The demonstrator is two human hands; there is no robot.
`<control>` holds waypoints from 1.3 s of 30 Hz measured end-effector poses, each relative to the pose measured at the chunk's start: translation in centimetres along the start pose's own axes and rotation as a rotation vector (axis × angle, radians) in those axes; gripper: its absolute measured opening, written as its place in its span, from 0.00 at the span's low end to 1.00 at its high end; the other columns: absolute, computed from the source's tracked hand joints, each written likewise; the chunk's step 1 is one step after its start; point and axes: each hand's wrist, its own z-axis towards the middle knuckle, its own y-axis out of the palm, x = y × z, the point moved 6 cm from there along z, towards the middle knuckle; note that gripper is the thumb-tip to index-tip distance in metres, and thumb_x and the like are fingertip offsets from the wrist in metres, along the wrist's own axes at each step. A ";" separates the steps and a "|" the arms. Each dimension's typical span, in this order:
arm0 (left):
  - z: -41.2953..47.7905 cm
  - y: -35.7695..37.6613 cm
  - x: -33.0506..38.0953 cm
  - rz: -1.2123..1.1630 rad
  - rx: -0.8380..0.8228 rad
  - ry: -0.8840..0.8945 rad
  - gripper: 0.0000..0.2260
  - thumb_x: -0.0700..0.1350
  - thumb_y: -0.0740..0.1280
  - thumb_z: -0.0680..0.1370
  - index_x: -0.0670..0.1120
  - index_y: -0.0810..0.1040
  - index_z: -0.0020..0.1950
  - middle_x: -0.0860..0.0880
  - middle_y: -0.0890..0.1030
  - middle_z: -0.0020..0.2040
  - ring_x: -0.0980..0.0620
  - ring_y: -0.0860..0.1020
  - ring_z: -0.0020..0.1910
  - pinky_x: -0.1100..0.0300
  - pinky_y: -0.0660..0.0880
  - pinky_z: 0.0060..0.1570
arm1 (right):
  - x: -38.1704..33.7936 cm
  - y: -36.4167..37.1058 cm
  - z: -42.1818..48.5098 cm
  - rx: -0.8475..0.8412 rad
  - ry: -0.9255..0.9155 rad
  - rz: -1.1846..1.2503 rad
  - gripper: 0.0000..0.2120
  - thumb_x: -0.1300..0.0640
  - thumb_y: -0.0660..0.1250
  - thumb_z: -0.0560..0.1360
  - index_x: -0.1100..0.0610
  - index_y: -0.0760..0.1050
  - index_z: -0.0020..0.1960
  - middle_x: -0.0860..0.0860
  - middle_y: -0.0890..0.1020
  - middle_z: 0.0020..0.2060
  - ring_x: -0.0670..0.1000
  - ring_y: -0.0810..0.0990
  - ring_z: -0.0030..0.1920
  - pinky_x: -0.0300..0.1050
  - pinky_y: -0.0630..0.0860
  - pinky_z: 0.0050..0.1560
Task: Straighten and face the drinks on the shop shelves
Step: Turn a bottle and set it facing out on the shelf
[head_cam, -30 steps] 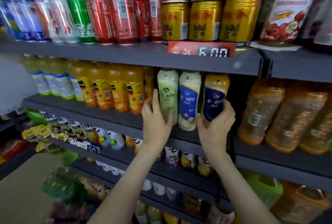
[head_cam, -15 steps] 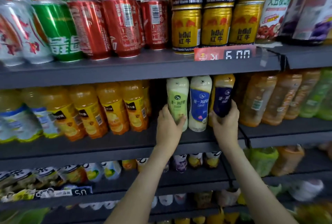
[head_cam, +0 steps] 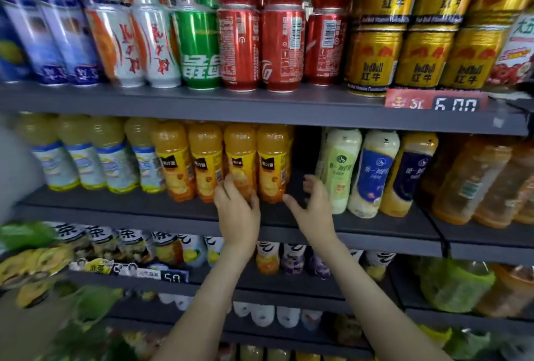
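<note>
Four orange juice bottles with yellow labels stand in a row on the middle shelf (head_cam: 173,210). My left hand (head_cam: 237,211) grips the base of the third orange juice bottle (head_cam: 240,158), fingers on its left side and thumb on its right. My right hand (head_cam: 315,207) hovers with fingers spread in the dark gap between the fourth orange bottle (head_cam: 273,164) and the green-label milk tea bottle (head_cam: 338,169), holding nothing. A blue-label milk tea bottle (head_cam: 372,172) and a dark-blue-label one (head_cam: 410,172) lean to the right of that.
Pale yellow bottles (head_cam: 86,158) fill the shelf's left end and large amber bottles (head_cam: 474,181) the right. Red cans (head_cam: 283,48), a green can (head_cam: 199,48) and gold cans (head_cam: 416,54) stand above. Small bottles (head_cam: 268,259) line the shelf below.
Both hands let go of the milk tea bottles and moved left. My left hand now holds an orange juice bottle; my right hand is free in the gap. The view shifted left.
</note>
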 end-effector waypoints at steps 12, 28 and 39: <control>2.8 1.9 -2.3 0.047 -0.183 -0.033 0.28 0.45 0.67 0.77 0.34 0.62 0.71 0.35 0.72 0.63 0.37 0.71 0.63 0.48 0.70 0.60 | 1.0 5.0 4.1 -0.034 0.103 -0.101 0.29 0.58 0.77 0.66 0.63 0.68 0.63 0.59 0.76 0.57 0.58 0.74 0.59 0.54 0.71 0.60; 4.0 -4.3 -2.6 -0.053 -0.205 0.230 0.23 0.47 0.60 0.80 0.46 0.60 0.74 0.47 0.68 0.69 0.48 0.69 0.66 0.55 0.73 0.57 | -4.6 5.5 -1.1 0.117 -0.090 -0.210 0.31 0.61 0.68 0.75 0.63 0.58 0.73 0.59 0.69 0.65 0.55 0.66 0.66 0.38 0.62 0.61; 5.4 -11.6 -11.5 0.035 0.013 0.094 0.21 0.40 0.66 0.76 0.41 0.69 0.68 0.41 0.73 0.58 0.40 0.75 0.56 0.48 0.77 0.48 | -10.2 14.7 -4.5 -0.186 -0.222 -0.125 0.26 0.59 0.66 0.76 0.60 0.63 0.72 0.56 0.70 0.67 0.53 0.67 0.69 0.36 0.61 0.66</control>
